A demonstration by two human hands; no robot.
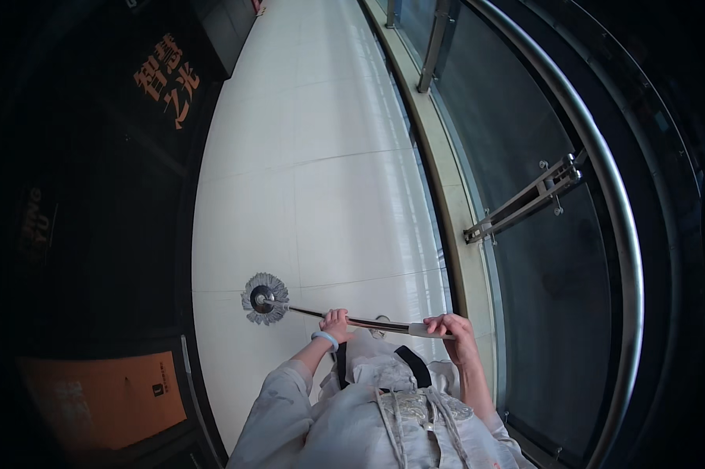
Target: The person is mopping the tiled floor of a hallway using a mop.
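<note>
A round spin mop head (264, 298) with grey strands lies spread on the pale tiled floor, left of my body. Its metal handle (382, 323) runs from there to the right, across the front of me. My left hand (336, 326), with a light blue band at the wrist, grips the lower part of the handle. Near the handle's upper end, my right hand (455, 333) is closed around the light-coloured grip (425, 330). Part of a shoe (380, 327) shows behind the handle.
On the right, a glass balustrade (505, 105) with a steel handrail (621, 223) stands on a stone kerb (446, 170). A dark wall (135, 176) with orange lettering lines the left side, with an orange panel (106, 398) low down. The tiled floor (323, 193) stretches ahead between them.
</note>
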